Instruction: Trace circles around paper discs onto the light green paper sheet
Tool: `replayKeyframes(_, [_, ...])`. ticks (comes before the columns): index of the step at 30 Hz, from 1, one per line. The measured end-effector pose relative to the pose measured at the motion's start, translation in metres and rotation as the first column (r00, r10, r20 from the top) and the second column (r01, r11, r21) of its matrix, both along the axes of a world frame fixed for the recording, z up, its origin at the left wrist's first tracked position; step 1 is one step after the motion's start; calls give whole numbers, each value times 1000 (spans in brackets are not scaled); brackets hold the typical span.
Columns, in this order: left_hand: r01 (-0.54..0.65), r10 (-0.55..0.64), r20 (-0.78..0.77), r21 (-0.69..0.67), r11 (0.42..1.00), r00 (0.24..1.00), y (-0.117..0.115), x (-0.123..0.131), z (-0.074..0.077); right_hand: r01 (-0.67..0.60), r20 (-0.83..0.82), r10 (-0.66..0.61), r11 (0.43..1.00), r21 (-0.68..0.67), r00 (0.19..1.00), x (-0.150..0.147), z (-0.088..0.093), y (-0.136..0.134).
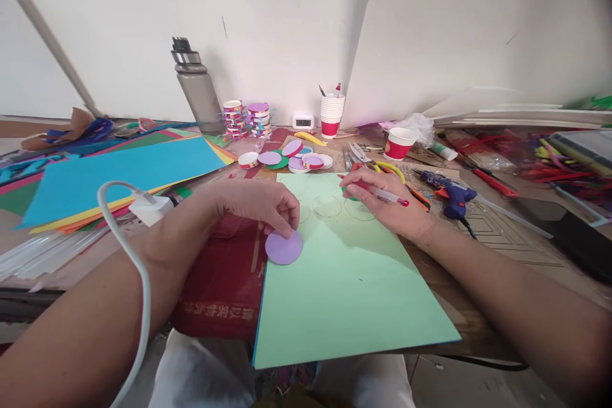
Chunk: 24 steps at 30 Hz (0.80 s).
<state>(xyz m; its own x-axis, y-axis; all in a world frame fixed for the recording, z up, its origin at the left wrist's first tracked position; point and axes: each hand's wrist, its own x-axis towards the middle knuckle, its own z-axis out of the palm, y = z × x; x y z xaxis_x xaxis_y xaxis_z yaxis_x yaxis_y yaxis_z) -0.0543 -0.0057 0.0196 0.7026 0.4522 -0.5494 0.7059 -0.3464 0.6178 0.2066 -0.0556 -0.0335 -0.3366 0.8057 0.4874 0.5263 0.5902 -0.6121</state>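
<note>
A light green sheet (pixel 344 293) lies in front of me, with several circles drawn near its far edge. My left hand (pixel 282 207) pinches the far edge of a purple paper disc (pixel 284 248), which overlaps the sheet's left edge. Over the far right part of the sheet, my right hand (pixel 377 201) holds a red pen (pixel 389 196), its red end pointing right. A bit of darker green (pixel 354 206) shows just below the right hand's fingers.
Behind the sheet are paper rings and discs (pixel 270 158), a white cup (pixel 400 142) and a stack of cups (pixel 331 116). A blue glue gun (pixel 456 199) lies right. Blue paper (pixel 119 172), a charger (pixel 152 205) and a bottle (pixel 198 92) are left.
</note>
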Motion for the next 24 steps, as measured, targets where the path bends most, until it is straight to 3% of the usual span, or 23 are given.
replayKeyframes(8, [-129, 127, 43, 69, 989, 991, 0, -1, -6, -282, 277, 270, 959, 4, 922, -9, 3, -11])
replayKeyframes(18, [-136, 136, 14, 236, 962, 991, 9, -8, -2, -272, 360, 251, 962, 8, 899, -17, -1, -18])
replayKeyframes(24, [-83, 77, 47, 145, 986, 996, 10, -8, -5, -273, 351, 255, 962, 4, 901, -20, -5, -19])
